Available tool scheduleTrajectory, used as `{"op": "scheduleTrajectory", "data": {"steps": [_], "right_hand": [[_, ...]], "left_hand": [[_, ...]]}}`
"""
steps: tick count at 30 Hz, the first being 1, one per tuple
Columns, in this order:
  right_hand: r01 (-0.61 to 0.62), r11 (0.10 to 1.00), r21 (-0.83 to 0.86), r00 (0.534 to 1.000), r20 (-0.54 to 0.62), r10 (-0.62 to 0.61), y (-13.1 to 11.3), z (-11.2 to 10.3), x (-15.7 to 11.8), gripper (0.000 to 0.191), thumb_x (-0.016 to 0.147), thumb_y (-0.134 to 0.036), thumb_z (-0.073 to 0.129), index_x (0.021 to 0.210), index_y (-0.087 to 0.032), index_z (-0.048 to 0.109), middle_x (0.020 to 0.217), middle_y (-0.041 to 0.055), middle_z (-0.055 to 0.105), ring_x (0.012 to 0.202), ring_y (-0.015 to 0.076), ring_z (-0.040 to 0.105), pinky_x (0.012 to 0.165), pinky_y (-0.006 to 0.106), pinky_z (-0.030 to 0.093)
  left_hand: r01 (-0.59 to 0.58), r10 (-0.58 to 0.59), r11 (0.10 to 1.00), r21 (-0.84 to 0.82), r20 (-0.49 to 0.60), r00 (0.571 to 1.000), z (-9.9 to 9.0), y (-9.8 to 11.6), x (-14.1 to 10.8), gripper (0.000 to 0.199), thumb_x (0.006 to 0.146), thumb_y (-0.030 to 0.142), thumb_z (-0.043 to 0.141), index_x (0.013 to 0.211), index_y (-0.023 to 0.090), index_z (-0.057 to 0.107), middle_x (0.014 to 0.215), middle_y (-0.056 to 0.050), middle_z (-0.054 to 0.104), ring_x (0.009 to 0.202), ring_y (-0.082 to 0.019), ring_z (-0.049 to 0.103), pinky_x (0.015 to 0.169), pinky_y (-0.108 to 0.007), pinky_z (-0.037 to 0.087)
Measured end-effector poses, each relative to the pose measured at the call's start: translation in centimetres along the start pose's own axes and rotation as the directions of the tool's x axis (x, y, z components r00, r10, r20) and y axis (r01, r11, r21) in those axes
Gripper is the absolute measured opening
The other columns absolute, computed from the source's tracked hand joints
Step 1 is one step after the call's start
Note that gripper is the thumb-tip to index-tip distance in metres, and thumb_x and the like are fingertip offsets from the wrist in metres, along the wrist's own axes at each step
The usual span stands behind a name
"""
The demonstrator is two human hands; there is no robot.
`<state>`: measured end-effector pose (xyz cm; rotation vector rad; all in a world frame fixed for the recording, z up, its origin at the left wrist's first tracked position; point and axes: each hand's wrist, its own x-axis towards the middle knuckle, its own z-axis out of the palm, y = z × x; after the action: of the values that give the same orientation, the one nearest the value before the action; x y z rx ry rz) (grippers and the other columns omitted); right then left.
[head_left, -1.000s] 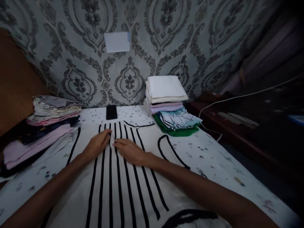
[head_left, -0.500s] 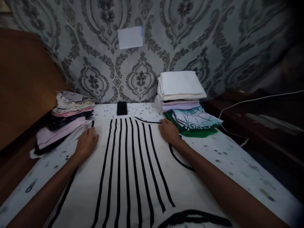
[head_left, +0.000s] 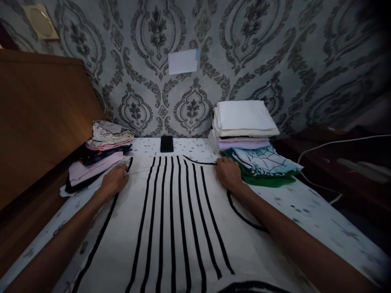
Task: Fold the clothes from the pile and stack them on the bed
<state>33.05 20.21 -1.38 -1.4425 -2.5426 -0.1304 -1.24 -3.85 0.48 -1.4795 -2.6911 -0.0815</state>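
A white knit top [head_left: 179, 211] with black vertical stripes and black edging lies spread flat across the bed or table surface. My left hand [head_left: 114, 180] is at its far left edge, the fingers curled in on the black border. Over at the far right, my right hand [head_left: 228, 173] pinches the corner where the curved black edging ends. The fingertips of both hands are partly hidden. The near part of the top, with a thick black curved band, runs out of the picture at the bottom.
Folded clothes [head_left: 94, 167] are stacked on the left, beside a brown wooden panel [head_left: 45, 122]. A black phone [head_left: 166, 144] lies near the patterned wall. At right stands a taller pile of folded clothes [head_left: 247, 116], with a white cable [head_left: 345, 141] behind it.
The view has shifted, so everything sits further right and lower. My left fingers, looser before, are now curled in on the top's edge. My right hand stays at the same corner.
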Motion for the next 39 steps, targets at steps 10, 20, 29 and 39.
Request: {"op": "scheduleTrajectory", "data": {"steps": [10,20,29,39], "right_hand": [[0.099,0.959,0.264,0.983,0.121,-0.135,-10.0,2.5,8.1,0.02,0.091,-0.029,0.059,0.105,-0.017,0.066,0.118,0.0125,0.066,0.112,0.0252,0.058,0.09,0.034,0.044],[0.126,0.941,0.314,0.992,-0.025,-0.125,-10.2,3.9,8.7,0.021,0.096,-0.02,0.048,0.113,-0.016,0.058,0.114,0.0128,0.066,0.11,0.0285,0.056,0.095,0.04,0.042],[0.562,0.715,0.416,0.82,-0.166,-0.548,-13.1,4.6,3.6,0.042,0.099,-0.017,0.034,0.137,-0.015,0.053,0.14,0.0145,0.057,0.13,0.023,0.05,0.11,0.041,0.039],[0.405,0.863,0.303,0.894,0.065,-0.443,-9.4,3.7,5.6,0.047,0.102,-0.026,0.04,0.147,-0.015,0.046,0.159,0.0124,0.038,0.15,0.0228,0.027,0.122,0.045,0.024]], "left_hand": [[-0.272,0.271,0.96,0.07,0.016,0.962,1.1,3.3,10.8,0.028,0.084,0.017,0.049,0.105,0.015,0.067,0.108,-0.014,0.071,0.106,-0.028,0.064,0.091,-0.038,0.05],[-0.186,0.212,0.971,0.152,-0.174,0.962,1.8,4.1,10.2,0.039,0.091,0.008,0.03,0.114,0.011,0.061,0.118,-0.023,0.061,0.119,-0.036,0.052,0.097,-0.053,0.042],[-0.566,0.559,0.793,-0.225,-0.1,0.823,5.2,10.3,4.7,0.038,0.098,0.033,0.039,0.131,0.019,0.052,0.144,-0.015,0.055,0.136,-0.024,0.049,0.115,-0.04,0.038],[-0.328,0.325,0.942,-0.066,-0.043,0.945,6.1,2.5,9.7,0.058,0.099,0.041,0.033,0.145,0.008,0.044,0.156,-0.022,0.039,0.149,-0.03,0.031,0.118,-0.049,0.029]]}}
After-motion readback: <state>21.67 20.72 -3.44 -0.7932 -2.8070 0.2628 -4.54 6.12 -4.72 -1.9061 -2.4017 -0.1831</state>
